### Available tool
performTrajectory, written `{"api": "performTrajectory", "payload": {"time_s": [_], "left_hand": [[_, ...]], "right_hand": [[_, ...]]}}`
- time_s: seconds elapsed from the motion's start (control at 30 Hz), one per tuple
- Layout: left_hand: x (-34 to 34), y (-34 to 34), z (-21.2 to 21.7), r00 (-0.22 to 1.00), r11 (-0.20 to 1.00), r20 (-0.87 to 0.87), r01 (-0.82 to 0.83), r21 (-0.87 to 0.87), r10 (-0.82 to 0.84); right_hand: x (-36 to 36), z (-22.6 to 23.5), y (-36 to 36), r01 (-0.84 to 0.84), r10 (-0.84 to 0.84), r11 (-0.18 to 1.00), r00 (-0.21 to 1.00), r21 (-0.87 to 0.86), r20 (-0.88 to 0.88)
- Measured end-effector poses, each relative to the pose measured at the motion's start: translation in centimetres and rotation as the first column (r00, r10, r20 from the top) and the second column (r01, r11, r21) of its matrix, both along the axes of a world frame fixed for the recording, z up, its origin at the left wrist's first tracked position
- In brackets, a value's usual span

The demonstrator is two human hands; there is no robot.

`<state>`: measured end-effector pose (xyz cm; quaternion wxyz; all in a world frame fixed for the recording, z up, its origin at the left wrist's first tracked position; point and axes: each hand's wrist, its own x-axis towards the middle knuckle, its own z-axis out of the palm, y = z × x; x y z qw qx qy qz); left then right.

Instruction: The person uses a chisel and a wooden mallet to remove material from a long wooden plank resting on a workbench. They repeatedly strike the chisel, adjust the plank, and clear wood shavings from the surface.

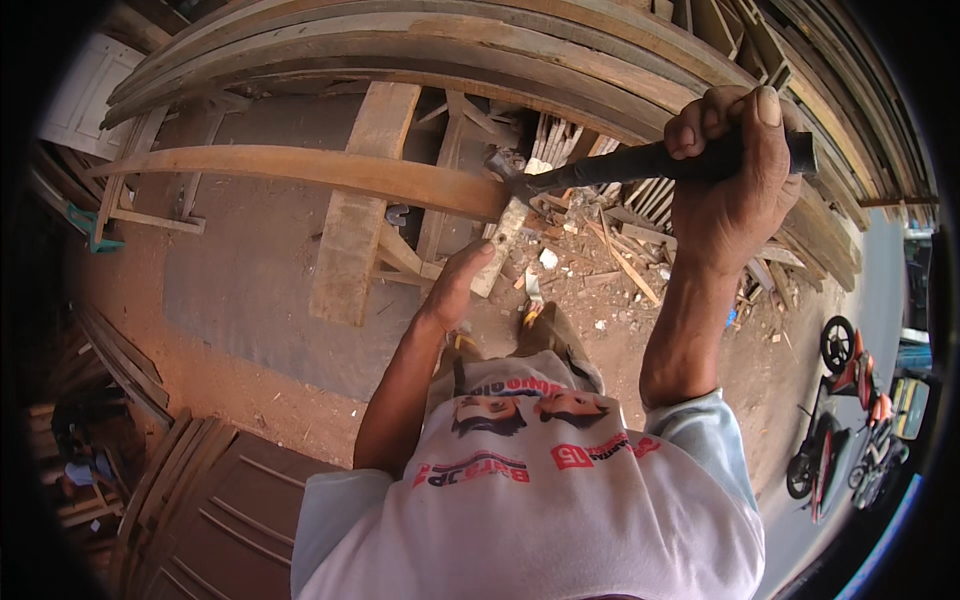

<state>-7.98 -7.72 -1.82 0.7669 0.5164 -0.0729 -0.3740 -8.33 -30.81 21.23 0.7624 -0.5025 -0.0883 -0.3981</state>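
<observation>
My right hand (735,170) is raised at the right, fingers wrapped round the black handle of a hammer (610,168). The hammer's head lies by the near end of a long brown board (330,172), at the top of a short pale wood strip (500,245). Whether the head touches the wood or hangs just above it, I cannot tell. My left hand (458,285) grips the short strip from below, its thumb along the strip's face; the other fingers are mostly hidden. The long board rests across a wide upright-lying plank (350,255).
Long planks (400,45) are stacked across the far side. Wood scraps (630,255) litter the dirt floor before my feet. Brown panelled doors (230,510) stand at the lower left, a small wooden trestle (155,215) at the left. Motorcycles (850,400) are parked at the right.
</observation>
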Motion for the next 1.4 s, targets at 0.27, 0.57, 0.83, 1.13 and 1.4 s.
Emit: {"api": "performTrajectory", "payload": {"time_s": [0.27,0.57,0.83,1.13,1.4], "left_hand": [[-0.1,-0.9,3.0,0.909,0.704,0.343,-0.084,0.706,-0.236],[-2.2,-1.8,5.0,0.876,0.660,0.469,-0.285,0.695,-0.115],[-0.7,-2.8,4.4,0.862,0.602,0.485,-0.312,0.735,-0.145],[-0.3,-3.5,4.1,0.919,0.627,0.389,-0.264,0.733,-0.068],[-0.7,-3.1,6.2,0.927,0.656,0.375,-0.300,0.692,0.028]], "right_hand": [[4.4,0.9,4.4,-0.258,0.277,0.881,0.961,-0.396,-0.009],[2.5,0.2,-0.1,-0.586,0.602,0.782,0.799,-0.210,0.012],[7.9,1.2,3.0,-0.523,0.506,0.797,0.851,-0.302,-0.138],[6.8,1.5,1.3,-0.457,0.454,0.836,0.887,-0.304,-0.082],[9.4,1.9,5.9,-0.443,0.436,0.733,0.888,-0.516,-0.143]]}}
